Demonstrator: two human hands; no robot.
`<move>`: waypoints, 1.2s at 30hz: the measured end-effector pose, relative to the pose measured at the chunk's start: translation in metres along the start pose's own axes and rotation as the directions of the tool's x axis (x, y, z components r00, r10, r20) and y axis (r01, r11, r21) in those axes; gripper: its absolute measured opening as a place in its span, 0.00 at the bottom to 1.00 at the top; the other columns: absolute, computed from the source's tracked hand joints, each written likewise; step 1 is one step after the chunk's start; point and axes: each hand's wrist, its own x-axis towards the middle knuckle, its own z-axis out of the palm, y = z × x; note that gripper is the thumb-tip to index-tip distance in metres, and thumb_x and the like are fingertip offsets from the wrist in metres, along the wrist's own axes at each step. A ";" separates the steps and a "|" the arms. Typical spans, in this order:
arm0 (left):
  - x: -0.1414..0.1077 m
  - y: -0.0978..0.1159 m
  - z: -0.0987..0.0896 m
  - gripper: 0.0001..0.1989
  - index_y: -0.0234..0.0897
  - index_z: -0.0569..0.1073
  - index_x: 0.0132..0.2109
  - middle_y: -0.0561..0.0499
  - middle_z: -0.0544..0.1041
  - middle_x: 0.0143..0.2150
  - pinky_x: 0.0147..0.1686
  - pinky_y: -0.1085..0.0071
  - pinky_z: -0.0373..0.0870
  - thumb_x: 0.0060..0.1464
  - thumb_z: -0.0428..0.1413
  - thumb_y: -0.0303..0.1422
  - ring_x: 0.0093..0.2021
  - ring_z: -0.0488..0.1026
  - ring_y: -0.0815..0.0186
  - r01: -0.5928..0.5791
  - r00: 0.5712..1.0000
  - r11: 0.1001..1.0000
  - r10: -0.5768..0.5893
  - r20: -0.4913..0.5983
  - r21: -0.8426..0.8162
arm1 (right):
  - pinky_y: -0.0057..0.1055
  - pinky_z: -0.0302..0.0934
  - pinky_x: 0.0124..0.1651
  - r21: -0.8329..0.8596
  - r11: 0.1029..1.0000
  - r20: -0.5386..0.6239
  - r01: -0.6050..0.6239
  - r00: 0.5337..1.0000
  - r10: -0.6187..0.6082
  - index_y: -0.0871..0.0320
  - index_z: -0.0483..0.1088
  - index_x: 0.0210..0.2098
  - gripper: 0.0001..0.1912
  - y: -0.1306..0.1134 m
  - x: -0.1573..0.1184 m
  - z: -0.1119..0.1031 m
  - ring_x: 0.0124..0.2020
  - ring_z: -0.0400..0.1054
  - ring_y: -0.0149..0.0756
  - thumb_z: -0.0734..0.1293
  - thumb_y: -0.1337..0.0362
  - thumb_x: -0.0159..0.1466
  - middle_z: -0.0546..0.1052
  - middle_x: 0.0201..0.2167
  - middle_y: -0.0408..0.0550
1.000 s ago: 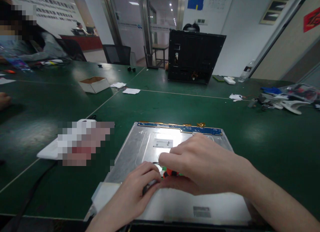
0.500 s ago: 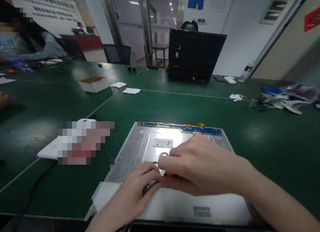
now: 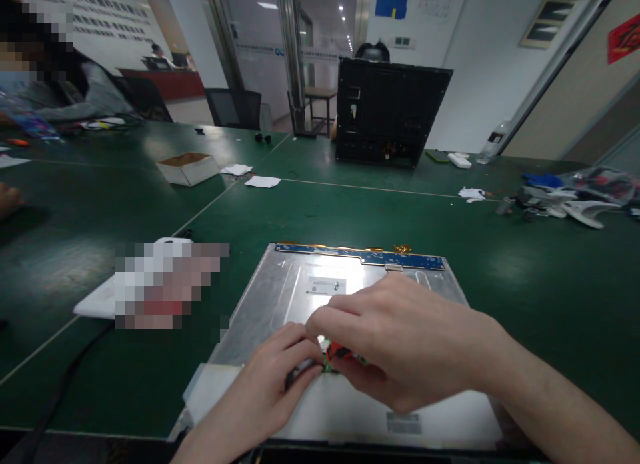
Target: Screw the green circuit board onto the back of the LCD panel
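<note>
A display panel [image 3: 265, 304] with a bare silvery back lies in front of me, a blue circuit strip [image 3: 365, 255] along its far edge. My right hand [image 3: 395, 337] is over the panel's middle, its fingers closed round a red-and-black tool [image 3: 341, 350] that they mostly cover. Beneath that tool, a bit of green circuit board [image 3: 327, 365] shows. My left hand [image 3: 283, 367] rests beside it with bent fingers, and a dark part peeks out between thumb and fingers; its kind is hidden. Translucent film [image 3: 213, 387] sticks out at the panel's left corner.
A white item [image 3: 100, 294], partly pixelated, lies at left on the green table [image 3: 350, 211]. Farther off are an open white box [image 3: 193, 171], paper pieces [image 3: 263, 182] and an upright black panel [image 3: 390, 111]. Bags and clutter [image 3: 575, 194] lie right. A person [image 3: 65, 84] sits far left.
My right hand has shifted slightly and its fingers have turned about the red-and-black tool, showing more of it and the green board. A round silvery piece is now covered. My left hand stays put.
</note>
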 end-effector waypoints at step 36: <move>0.001 0.002 -0.002 0.09 0.41 0.73 0.38 0.51 0.76 0.40 0.39 0.71 0.70 0.58 0.50 0.23 0.40 0.74 0.63 0.004 1.000 1.000 -0.004 0.006 -0.001 | 0.33 0.40 0.25 -0.024 1.000 -0.021 -0.005 1.000 0.005 0.55 0.64 0.40 0.09 0.003 0.000 0.001 0.23 0.55 0.30 0.59 0.56 0.70 0.72 0.27 0.40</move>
